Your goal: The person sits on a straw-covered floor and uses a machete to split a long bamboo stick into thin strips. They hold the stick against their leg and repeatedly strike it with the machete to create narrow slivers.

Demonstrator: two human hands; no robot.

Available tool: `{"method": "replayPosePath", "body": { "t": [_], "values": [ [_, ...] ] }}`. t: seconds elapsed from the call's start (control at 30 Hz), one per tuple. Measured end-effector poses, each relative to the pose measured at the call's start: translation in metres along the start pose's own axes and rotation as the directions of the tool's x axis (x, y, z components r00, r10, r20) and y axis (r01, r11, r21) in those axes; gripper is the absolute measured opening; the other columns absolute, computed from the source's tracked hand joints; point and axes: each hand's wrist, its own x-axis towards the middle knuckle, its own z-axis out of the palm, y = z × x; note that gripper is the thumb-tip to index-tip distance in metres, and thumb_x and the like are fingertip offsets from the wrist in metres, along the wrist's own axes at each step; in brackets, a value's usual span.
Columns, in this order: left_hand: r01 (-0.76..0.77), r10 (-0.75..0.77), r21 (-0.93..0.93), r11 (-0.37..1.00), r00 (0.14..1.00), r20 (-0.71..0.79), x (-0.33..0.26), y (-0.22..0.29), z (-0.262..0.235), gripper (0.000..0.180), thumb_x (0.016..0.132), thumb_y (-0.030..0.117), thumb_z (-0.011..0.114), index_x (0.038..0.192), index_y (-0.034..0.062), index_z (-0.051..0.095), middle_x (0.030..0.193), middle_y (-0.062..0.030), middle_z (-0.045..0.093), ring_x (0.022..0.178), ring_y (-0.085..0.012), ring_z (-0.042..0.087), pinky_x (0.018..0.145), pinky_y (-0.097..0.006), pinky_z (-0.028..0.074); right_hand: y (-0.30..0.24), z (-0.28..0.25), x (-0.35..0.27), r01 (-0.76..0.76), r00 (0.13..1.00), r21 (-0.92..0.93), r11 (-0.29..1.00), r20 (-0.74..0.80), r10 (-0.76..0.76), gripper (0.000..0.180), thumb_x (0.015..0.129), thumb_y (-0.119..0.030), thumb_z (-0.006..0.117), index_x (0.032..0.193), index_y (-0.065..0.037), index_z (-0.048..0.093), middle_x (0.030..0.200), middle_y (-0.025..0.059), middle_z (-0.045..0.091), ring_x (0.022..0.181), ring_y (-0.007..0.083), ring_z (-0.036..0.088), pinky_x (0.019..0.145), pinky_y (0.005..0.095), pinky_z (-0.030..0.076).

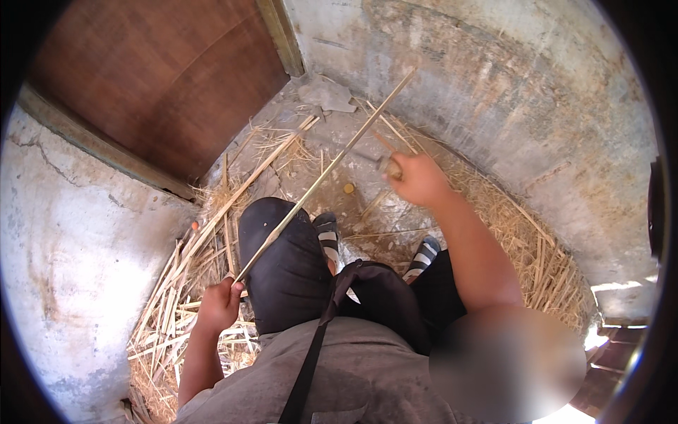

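Observation:
A long, pale green-tan bamboo strip point(330, 168) slants from the lower left up to the far right, crossing over my left knee. My left hand point(220, 305) is closed around its near end, beside that knee. In my right hand point(421, 182) is the light, stubby handle of a knife point(388, 167). The knife's thin blade is smeared by motion and points left toward the strip. Whether blade and strip touch, I cannot tell. The strip's far end sticks up freely in front of the wall.
Split strips point(191, 265) lie piled along the left side. Shavings and more strips point(544, 265) heap at the right wall point(522, 92). A brown door panel point(162, 85) stands at the far left. A small yellow round thing point(348, 188) lies on the floor between my sandalled feet and the knife.

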Motion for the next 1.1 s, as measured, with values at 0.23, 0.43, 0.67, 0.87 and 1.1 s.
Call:
{"method": "replayPosePath", "body": {
  "t": [0.23,0.43,0.67,0.87,1.1],
  "values": [
    [-0.027,0.039,0.119,0.993,0.994,-0.102,-0.007,-0.016,0.016,0.042,0.105,0.038,0.056,0.081,0.0023,0.056,0.060,-0.0231,0.057,0.060,-0.0484,0.059,0.054,-0.053,0.044,-0.003,-0.001,0.000,-0.076,0.993,0.021,0.997,0.090,0.074,0.032,0.087,-0.030,0.073,0.108,-0.006,0.068,0.090,0.0194,0.073,0.084,0.0385,0.071,0.076,0.0493,0.057],
    [0.016,-0.006,0.114,0.993,0.997,-0.081,-0.007,-0.008,0.011,0.044,0.105,0.041,0.055,0.083,0.0027,0.057,0.061,-0.0233,0.058,0.062,-0.0491,0.060,0.055,-0.054,0.046,0.021,-0.015,0.006,-0.211,0.976,0.137,0.968,-0.017,0.216,0.030,0.087,-0.024,0.072,0.111,-0.006,0.069,0.088,0.0199,0.072,0.081,0.0359,0.070,0.075,0.0461,0.056],
    [0.049,-0.018,0.191,0.980,0.987,-0.162,-0.009,-0.013,0.028,0.036,0.102,0.036,0.061,0.087,0.0037,0.054,0.063,-0.0221,0.060,0.062,-0.0483,0.062,0.055,-0.054,0.047,-0.002,-0.008,-0.004,0.119,0.980,-0.019,0.993,0.161,-0.114,0.032,0.081,-0.018,0.068,0.110,-0.009,0.072,0.091,0.0209,0.072,0.086,0.0404,0.070,0.078,0.0485,0.056],
    [0.050,-0.009,0.262,0.964,0.988,-0.157,-0.014,-0.004,0.016,0.037,0.099,0.038,0.065,0.088,0.0037,0.054,0.062,-0.0213,0.061,0.061,-0.0469,0.063,0.053,-0.054,0.048,0.019,-0.009,0.003,-0.096,0.995,-0.022,0.995,0.002,0.096,0.030,0.078,-0.019,0.069,0.107,-0.010,0.070,0.087,0.0200,0.071,0.084,0.0405,0.070,0.078,0.0506,0.056],
    [0.011,-0.007,0.104,0.995,0.999,-0.038,-0.005,-0.013,0.011,0.039,0.103,0.036,0.058,0.084,0.0023,0.056,0.063,-0.0231,0.061,0.065,-0.0483,0.063,0.058,-0.054,0.048,0.001,0.023,-0.007,0.139,0.986,0.007,0.990,0.094,-0.139,0.025,0.078,-0.020,0.070,0.100,-0.009,0.069,0.085,0.0189,0.071,0.080,0.0407,0.069,0.075,0.0500,0.057]
  ]
}}
